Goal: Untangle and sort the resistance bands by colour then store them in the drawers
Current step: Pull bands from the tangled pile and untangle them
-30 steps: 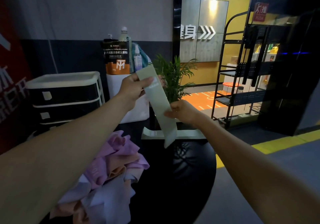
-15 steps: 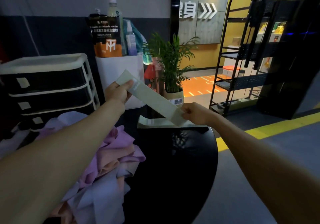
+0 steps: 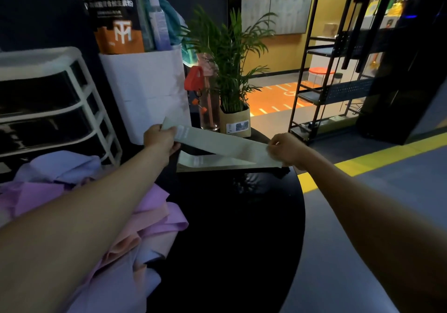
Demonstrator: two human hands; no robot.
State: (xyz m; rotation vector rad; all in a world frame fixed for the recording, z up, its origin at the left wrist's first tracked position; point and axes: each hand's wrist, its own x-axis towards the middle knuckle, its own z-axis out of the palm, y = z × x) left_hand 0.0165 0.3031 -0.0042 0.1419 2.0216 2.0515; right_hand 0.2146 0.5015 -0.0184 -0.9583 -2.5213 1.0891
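We are pinching the pale green band (image 3: 217, 143) taut, left hand (image 3: 159, 138) and right hand (image 3: 285, 149) gripping opposite ends, lowering it flat onto its matching band (image 3: 217, 162) lying on the surface (image 3: 229, 216).

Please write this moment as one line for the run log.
left hand: grips pale green flat elastic band | right hand: pinches other end | band: above second green band on black table

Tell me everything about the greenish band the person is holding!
The pale green band is a flat, smooth, rubbery-looking strip with small white print near its left end. The left hand and right hand each pinch one end, holding it stretched out straight, slanting down to the right, just above another pale green band lying on the black table.
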